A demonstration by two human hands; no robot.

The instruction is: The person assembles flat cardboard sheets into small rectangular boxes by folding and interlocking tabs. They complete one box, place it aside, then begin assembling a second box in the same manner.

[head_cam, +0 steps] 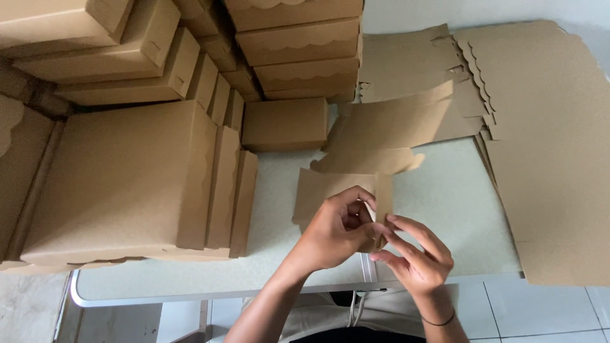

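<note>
A half-folded brown cardboard box blank (pixel 356 162) lies on the pale table (pixel 445 209), its near corner raised between my hands. My left hand (pixel 337 232) grips that corner flap from the left, fingers curled around the edge. My right hand (pixel 416 260) pinches the same corner from the right with thumb and fingertips. A narrow side strip of the blank stands upright just above my fingers.
Finished brown boxes (pixel 127 178) stand stacked along the left side and at the back (pixel 295 47). A small closed box (pixel 284 124) sits behind the blank. A pile of flat scalloped-edge blanks (pixel 546 146) covers the right side. The table's near edge runs just below my wrists.
</note>
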